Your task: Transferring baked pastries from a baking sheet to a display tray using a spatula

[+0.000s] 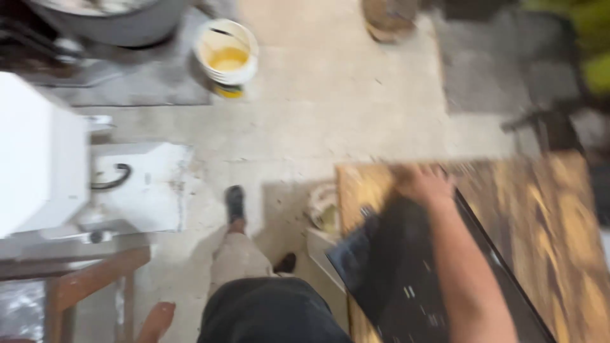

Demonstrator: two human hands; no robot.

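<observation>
The picture is blurred by motion. My right hand (424, 184) reaches forward at the right, fingers curled over the far end of a long dark panel (397, 273). The panel lies slanted on a yellow-brown wooden board (546, 222). My forearm runs along the panel's right side. My left hand (156, 321) shows only as a small part at the bottom left, next to a red-brown wooden frame (95, 276); its fingers are too blurred to read. My leg and dark shoe (235, 202) stand on the concrete floor between them.
A white bucket (227, 56) with yellow liquid stands at the top. A large grey tub (114, 22) is at top left. A white machine (38, 152) and a white box (143, 190) with a black handle are on the left. A pale container (323, 208) sits by the board's left edge.
</observation>
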